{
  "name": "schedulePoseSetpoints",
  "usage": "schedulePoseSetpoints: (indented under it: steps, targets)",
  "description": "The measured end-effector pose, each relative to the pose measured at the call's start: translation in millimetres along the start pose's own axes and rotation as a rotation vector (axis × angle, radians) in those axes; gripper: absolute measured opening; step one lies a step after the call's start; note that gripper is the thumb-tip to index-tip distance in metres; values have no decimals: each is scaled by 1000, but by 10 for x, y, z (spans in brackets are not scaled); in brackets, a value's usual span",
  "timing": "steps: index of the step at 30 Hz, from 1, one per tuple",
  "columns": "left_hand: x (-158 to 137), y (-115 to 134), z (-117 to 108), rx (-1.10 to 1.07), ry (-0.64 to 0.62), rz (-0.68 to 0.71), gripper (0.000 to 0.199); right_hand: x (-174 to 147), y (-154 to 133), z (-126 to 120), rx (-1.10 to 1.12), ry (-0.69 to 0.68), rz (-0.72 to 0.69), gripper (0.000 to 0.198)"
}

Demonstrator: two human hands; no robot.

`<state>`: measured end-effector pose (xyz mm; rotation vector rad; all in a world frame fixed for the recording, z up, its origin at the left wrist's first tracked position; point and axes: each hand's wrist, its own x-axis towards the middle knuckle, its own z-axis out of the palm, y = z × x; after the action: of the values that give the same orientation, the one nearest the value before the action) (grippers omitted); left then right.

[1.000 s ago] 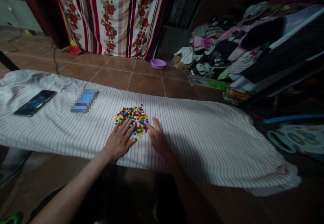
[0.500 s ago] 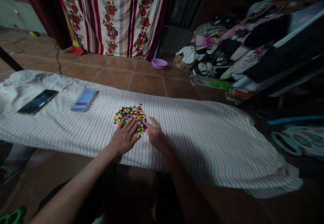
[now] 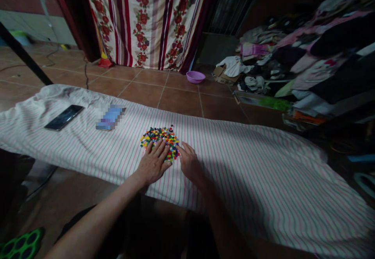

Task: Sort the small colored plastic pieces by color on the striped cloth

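Note:
A flat heap of small, multicoloured, bead-like pieces (image 3: 156, 134) lies on a striped cloth (image 3: 240, 153) spread over a low, long surface. Across the near side of the heap, my left hand (image 3: 152, 163) rests palm down with its fingers stretched out over the pieces. My right hand (image 3: 190, 162) is at the heap's right edge, its fingers apart and its thumb side by the pieces. Neither hand visibly holds anything. Some pieces are hidden beneath the left hand.
Left of the heap lie a dark phone (image 3: 64, 117) and a second phone (image 3: 111, 117) with a blurred screen. A purple basin (image 3: 195, 77) stands on the tiled floor beyond. Clothes (image 3: 281, 56) are piled at the right. A green object with round holes (image 3: 23, 245) shows at lower left.
The camera view has turned a little to the left, so everything appears shifted right. Both hands keep nearly the same place at the heap, which looks much the same.

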<state>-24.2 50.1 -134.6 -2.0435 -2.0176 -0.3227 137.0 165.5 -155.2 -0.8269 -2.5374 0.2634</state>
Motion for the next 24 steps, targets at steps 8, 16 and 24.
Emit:
schedulePoseSetpoints:
  steps: [8,16,24]
  targets:
    - [-155,-257,40,26,-2,-85,62,99,31,50,-10,27,-2,51]
    - [-178,-401,3,15,22,-82,60,213,0,63,14,46,23,54]
    - [79,-415,-35,-19,30,-114,52,254,-36,81,82,152,117,51]
